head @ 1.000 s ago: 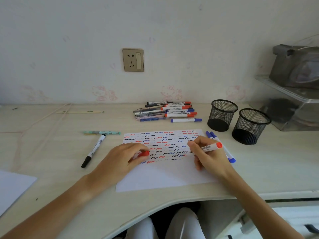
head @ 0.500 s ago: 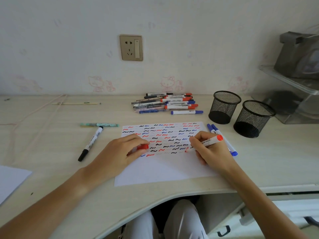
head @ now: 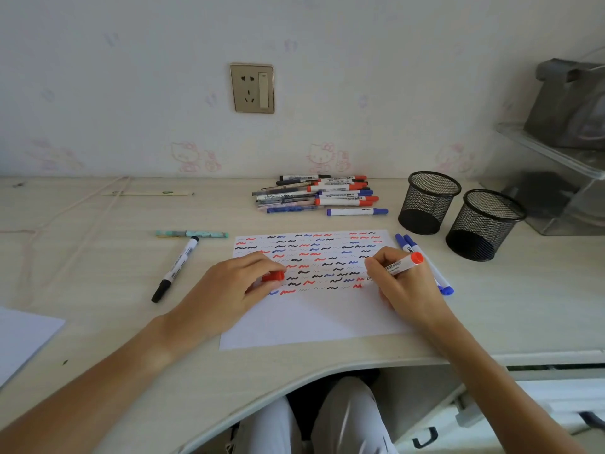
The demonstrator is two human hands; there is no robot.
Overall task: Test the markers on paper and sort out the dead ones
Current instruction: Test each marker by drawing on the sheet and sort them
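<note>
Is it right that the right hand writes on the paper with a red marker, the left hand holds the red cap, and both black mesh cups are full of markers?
Not quite. In the head view both mesh cups are empty. The rest holds: the right hand writes on the paper with the red marker, and the left hand holds the red cap.

Home study desk [head: 98, 257]: cartoon-cat wallpaper [head: 322, 158], wall socket [head: 252, 88].
</note>
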